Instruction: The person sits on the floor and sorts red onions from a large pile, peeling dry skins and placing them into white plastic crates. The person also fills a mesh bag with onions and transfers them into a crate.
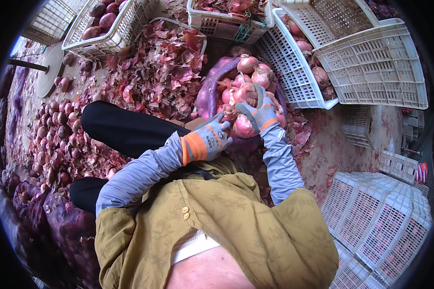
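Note:
A purple mesh sack [212, 94] filled with red onions stands with its mouth open in front of me. My right hand [259, 108], in a grey and orange work glove, reaches over the sack with thumb and fingers spread around a red onion [245, 94] on top; whether it grips the onion is unclear. My left hand [211, 138], gloved alike, is at the near left rim of the sack, its fingers partly curled and pointing at the onions. I see nothing held in it. A large pinkish onion [244, 126] lies between the two hands.
Loose onion skins [166, 68] are heaped beyond my knee. Small onions [59, 126] cover the floor at left, near filled purple mesh sacks [67, 224]. White plastic crates [293, 68] stand around the far side, one tilted [376, 65]; stacked crates [376, 216] of onions stand at right.

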